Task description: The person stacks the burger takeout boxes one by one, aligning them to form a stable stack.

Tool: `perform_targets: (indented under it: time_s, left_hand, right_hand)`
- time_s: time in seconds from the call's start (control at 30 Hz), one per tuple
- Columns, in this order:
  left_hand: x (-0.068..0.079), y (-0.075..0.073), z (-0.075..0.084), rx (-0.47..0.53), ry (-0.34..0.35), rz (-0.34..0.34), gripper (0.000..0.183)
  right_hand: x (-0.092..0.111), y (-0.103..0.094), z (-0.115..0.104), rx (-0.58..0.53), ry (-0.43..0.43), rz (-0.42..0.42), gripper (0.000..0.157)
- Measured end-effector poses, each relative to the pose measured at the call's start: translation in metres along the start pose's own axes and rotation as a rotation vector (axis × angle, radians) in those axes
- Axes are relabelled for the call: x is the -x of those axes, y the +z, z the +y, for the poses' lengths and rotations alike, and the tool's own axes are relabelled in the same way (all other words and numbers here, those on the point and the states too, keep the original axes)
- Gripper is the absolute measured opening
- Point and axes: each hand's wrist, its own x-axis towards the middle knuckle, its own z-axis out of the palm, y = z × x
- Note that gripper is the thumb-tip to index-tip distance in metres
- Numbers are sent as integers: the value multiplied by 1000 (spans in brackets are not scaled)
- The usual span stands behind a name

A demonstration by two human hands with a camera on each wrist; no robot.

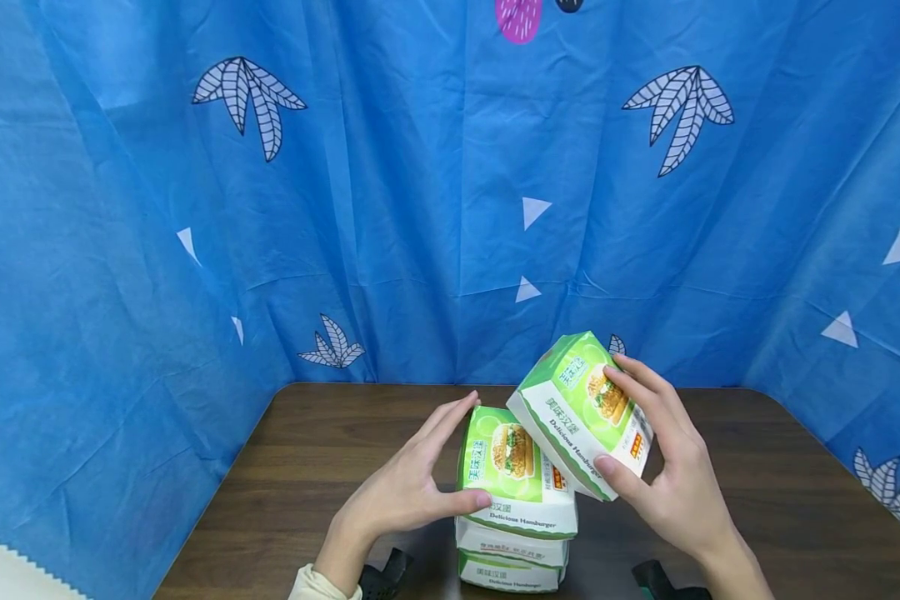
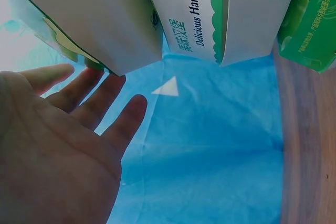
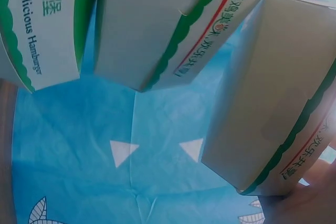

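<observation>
Green-and-white hamburger boxes are stacked on the dark wooden table (image 1: pixel 307 442). My left hand (image 1: pixel 412 483) holds the top box (image 1: pixel 498 450) of the stack at its left side, thumb at the front and fingers toward the back corner. In the left wrist view, fingertips of the left hand (image 2: pixel 68 129) meet that box's edge. Another hamburger box (image 1: pixel 570 408) is tilted up at the stack's right, and my right hand (image 1: pixel 675 458) grips it with thumb in front and fingers along the far side. That tilted box (image 3: pixel 273 93) appears close beside the stack in the right wrist view.
Below the top box, two more hamburger boxes are visible in the stack, with the lowest box (image 1: pixel 510 573) near the front of the view. A blue patterned curtain (image 1: pixel 420 208) hangs behind and around the table.
</observation>
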Motion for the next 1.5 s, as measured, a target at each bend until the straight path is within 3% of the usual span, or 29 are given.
perform_targets:
  time_s: [0.2,0.47,0.7,0.83,1.27,1.5]
  left_hand:
    - [0,0,0,14,-13,-15,97]
    - [-1,1,0,27,-29,-23,95]
    - [-2,3,-2,41,-36,-27,92]
    - [-2,3,-2,38,-40,-27,93]
    - [-3,3,-2,65,11,-24,95]
    - [-3,3,0,88,-17,-25,98]
  right_hand:
    - [3,4,-3,-21,12,-18,87]
    - [2,12,-5,-81,-104,-62,70]
    - [6,14,-3,-33,26,-166,87]
    - [7,16,-3,-28,51,-181,95]
    - [5,21,-4,-74,31,-195,88]
    - [6,23,-8,-81,3,-202,88]
